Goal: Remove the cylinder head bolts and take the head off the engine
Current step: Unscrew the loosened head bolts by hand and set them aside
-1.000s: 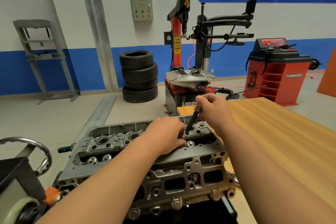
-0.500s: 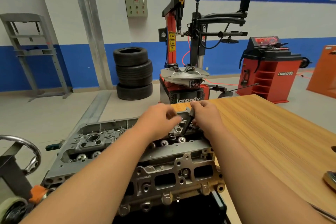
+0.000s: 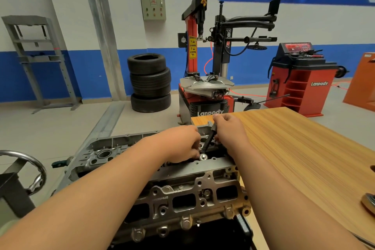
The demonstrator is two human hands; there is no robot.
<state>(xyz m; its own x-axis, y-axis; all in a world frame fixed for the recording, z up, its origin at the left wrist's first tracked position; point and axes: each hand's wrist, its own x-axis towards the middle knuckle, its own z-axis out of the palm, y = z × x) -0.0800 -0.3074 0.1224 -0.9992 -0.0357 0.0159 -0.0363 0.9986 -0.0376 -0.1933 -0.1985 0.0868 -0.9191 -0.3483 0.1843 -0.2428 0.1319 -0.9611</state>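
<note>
The grey aluminium cylinder head (image 3: 194,193) sits on the engine in front of me, its port side facing me. A long dark head bolt (image 3: 208,139) stands tilted in a well at the head's far right end. My right hand (image 3: 228,131) grips the bolt's upper end. My left hand (image 3: 180,144) lies over the head just left of the bolt, fingertips down at the bolt's lower part beside a shiny round washer (image 3: 203,156). Whether the left fingers pinch the bolt is hidden.
A wooden table (image 3: 300,160) runs along the right, with a round metal object (image 3: 370,205) at its right edge. The engine stand's hand wheel (image 3: 30,166) is at left. Stacked tyres (image 3: 150,83), a tyre changer (image 3: 207,85) and a red wheel balancer (image 3: 302,79) stand behind.
The view has shifted slightly. My left hand lifted off the head, came to the bolt, then dropped to its lower end. My right hand has kept hold of the bolt's top.
</note>
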